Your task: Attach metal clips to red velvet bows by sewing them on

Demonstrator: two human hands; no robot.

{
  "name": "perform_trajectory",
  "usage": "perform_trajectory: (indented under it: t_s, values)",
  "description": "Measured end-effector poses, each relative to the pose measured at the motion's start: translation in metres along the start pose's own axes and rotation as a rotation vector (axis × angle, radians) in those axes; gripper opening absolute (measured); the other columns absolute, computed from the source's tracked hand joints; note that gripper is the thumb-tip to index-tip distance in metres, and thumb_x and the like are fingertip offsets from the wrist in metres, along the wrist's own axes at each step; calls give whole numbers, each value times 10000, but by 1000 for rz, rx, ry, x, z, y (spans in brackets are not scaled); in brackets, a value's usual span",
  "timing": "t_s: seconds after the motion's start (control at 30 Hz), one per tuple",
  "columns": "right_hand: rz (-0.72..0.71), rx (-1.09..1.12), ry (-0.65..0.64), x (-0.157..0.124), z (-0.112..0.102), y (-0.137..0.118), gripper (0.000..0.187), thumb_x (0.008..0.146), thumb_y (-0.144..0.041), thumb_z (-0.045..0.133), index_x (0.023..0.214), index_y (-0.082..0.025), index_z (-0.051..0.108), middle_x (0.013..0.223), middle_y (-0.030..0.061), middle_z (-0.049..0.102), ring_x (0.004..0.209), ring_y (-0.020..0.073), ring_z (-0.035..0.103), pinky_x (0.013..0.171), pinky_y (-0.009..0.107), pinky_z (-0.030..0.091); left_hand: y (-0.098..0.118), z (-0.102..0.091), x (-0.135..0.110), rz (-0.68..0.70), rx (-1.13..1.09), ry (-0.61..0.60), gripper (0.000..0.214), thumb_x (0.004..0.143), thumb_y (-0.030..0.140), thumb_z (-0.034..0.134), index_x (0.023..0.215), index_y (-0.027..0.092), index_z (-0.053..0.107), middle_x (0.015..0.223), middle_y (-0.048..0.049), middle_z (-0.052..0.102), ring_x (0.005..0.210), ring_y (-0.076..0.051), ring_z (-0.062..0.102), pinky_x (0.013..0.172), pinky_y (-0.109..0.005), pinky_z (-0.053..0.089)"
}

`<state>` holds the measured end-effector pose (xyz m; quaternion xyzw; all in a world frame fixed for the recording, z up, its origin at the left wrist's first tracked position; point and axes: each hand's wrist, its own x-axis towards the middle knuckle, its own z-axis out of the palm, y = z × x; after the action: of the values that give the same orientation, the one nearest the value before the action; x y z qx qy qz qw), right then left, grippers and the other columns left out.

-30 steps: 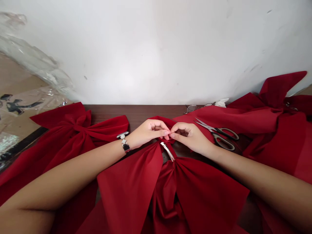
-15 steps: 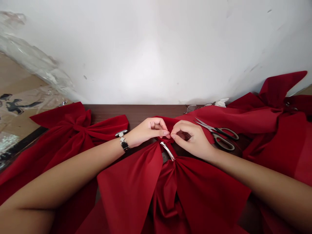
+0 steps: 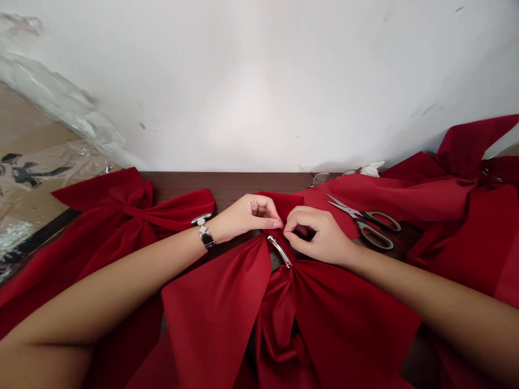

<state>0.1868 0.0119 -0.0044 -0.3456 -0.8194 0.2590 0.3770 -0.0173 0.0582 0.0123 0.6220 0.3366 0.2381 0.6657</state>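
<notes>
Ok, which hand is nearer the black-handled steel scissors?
Right. The right hand sits just left of the black-handled steel scissors, without touching them; the left hand is farther left, beyond the right hand.

Solid dk red fabric bow (image 3: 340,319)

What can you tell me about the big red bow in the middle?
The red bow is large and made of smooth, deep red cloth. Two wide loops spread left and right from a gathered middle, with soft folds below it. A long silver clip lies slanted along its middle. Its top end is a small flap pinched by the left hand and the right hand. The bow rests on a dark wooden table.
</notes>
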Motion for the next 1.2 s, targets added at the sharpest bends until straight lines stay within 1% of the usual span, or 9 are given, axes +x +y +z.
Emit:
perform_trajectory:
  t_s: [0.17, 0.3, 0.37, 0.5, 0.7, 0.8, 0.93, 1.1, 1.2]
  values:
    - [52, 28, 7, 0, -1, 1, 100, 765, -109, 592, 697, -181, 592, 682, -3, 557, 535, 85, 423, 518, 226, 370, -1, -1, 0, 6, -34, 0, 237, 675, 234, 822, 718, 104, 628, 757, -45, 713, 681, -99, 645, 700, -231, 523]
    - [191, 128, -4, 0, 0, 3, 30, 790, -161, 587, 785, -181, 609, 718, 6, 573, 553, 95, 462, 513, 228, 394, -3, -5, 1, 15, -30, -5, 225, 677, 208, 821, 717, 104, 626, 781, -51, 727, 706, -104, 664, 728, -237, 540]
    - [253, 155, -16, 2, 1, 3, 58, 786, -163, 588, 828, -179, 625, 756, 13, 591, 572, 99, 478, 527, 232, 411, -3, -6, 2, 22, -18, -11, 211, 692, 200, 812, 721, 104, 626, 781, -47, 727, 714, -101, 668, 736, -234, 539]
    - [304, 159, -51, 5, 3, 4, 65, 773, -168, 611, 819, -175, 657, 797, 17, 594, 574, 91, 448, 534, 238, 396, -4, -9, 3, 42, -8, -59, 182, 731, 186, 783, 766, 110, 620, 776, -39, 725, 719, -100, 674, 735, -232, 537]
    - [407, 280, -53, 7, 5, 9, 94, 769, -238, 650, 830, -169, 672, 700, -6, 575, 572, 99, 452, 533, 242, 384, -6, -9, 3, 37, -46, -64, 216, 734, 177, 779, 786, 117, 578, 792, -28, 711, 723, -84, 661, 732, -214, 514]
    - [437, 323, -44, 8, 8, 10, 105, 767, -261, 660, 812, -166, 666, 689, 0, 600, 574, 106, 471, 541, 249, 390, -6, -8, 4, 48, -42, -74, 218, 744, 179, 770, 800, 118, 568, 796, -28, 703, 735, -84, 657, 740, -213, 507]
    - [443, 339, -50, 8, 10, 9, 120, 801, -278, 626, 791, -161, 651, 719, 11, 624, 583, 106, 487, 557, 251, 387, -5, -7, 4, 66, -36, -77, 219, 753, 177, 760, 813, 118, 558, 801, -27, 690, 743, -87, 650, 752, -222, 503]
    - [433, 372, -75, 7, 6, 8, 80, 803, -230, 599, 770, -159, 611, 674, -24, 550, 577, 87, 438, 542, 224, 355, -8, -6, 4, 127, 59, -22, 240, 762, 209, 749, 829, 131, 531, 761, -13, 647, 692, -83, 601, 696, -220, 472]
    - [439, 366, -92, 7, 5, 8, 79, 806, -226, 589, 769, -158, 605, 658, -32, 526, 575, 86, 423, 539, 223, 346, -9, -4, 1, 198, 153, 48, 234, 761, 206, 740, 809, 141, 520, 724, 12, 587, 646, -66, 529, 641, -198, 436]
